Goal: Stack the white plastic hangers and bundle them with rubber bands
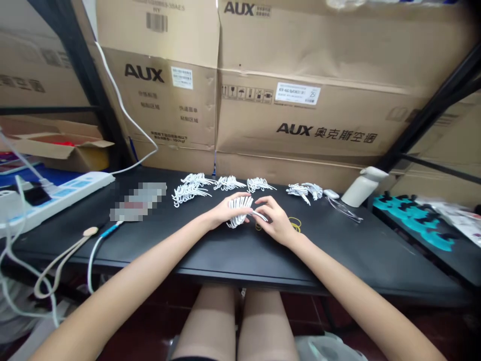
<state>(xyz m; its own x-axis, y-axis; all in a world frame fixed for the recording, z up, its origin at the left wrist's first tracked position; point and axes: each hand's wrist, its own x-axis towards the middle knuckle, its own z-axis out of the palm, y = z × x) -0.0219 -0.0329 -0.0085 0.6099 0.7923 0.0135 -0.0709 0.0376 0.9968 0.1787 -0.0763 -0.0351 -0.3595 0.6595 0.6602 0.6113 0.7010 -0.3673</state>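
In the middle of the table my left hand [222, 209] is closed around a bundle of slim white hooks [240, 210], stacked side by side. Just to its right, my right hand [276, 218] pinches one or two white hooks [259, 216] between thumb and fingers, their ends close to the bundle; whether they touch it I cannot tell. Yellow rubber bands [295, 224] lie on the table beside and partly behind my right hand. Behind my hands are several more heaps of white hooks [191, 191], with another white cluster [305, 191] further right.
A black table [150, 250] stands against large cardboard boxes [300, 115]. On the left are a white power strip [75, 188], cables and a blurred-out flat device [139, 201]. To the right stand a white bottle [364, 186], glasses [343, 209] and teal-and-black pieces [413, 220].
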